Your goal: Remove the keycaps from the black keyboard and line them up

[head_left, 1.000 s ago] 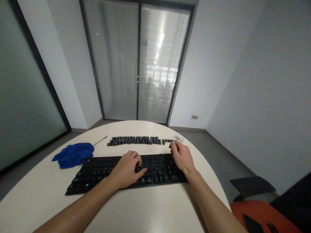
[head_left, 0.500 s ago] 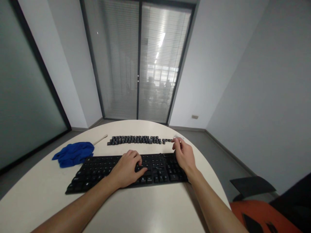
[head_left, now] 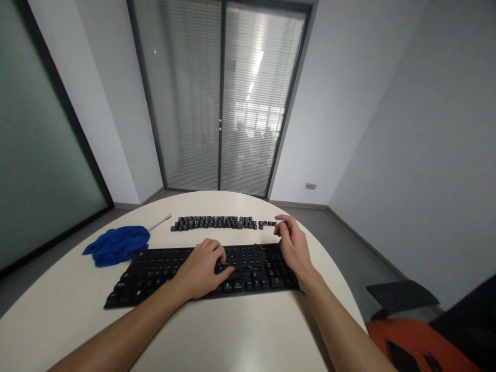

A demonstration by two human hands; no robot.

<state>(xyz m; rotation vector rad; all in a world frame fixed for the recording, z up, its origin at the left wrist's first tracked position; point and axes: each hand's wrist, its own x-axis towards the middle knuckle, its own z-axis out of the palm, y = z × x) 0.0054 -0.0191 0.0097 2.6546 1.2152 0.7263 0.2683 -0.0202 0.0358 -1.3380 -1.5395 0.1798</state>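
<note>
A black keyboard (head_left: 248, 274) lies across the table in front of me. Its upper rows show bare key sockets, while keycaps sit on the lower rows and the right-hand pad. My left hand (head_left: 205, 271) rests on the middle of the keyboard, its thumb apart from the bent fingers. Past the keyboard's right end, my right hand (head_left: 293, 243) is beside the end of a line of loose black keycaps (head_left: 213, 222). Its index finger reaches out and its thumb is apart; the other fingers are curled and partly hidden. I see nothing clearly held in it.
On the left a crumpled blue cloth (head_left: 118, 245) touches the keyboard's corner, with a thin pale-handled stick (head_left: 159, 222) poking out behind it. The round white table (head_left: 232, 330) curves away on both sides. An orange and black chair (head_left: 406, 341) stands at the right.
The fingers of my right hand have spread, the index finger stretching up and forward; a whitish scrap beyond them is now hidden. My left hand and the keyboard have stayed put.
</note>
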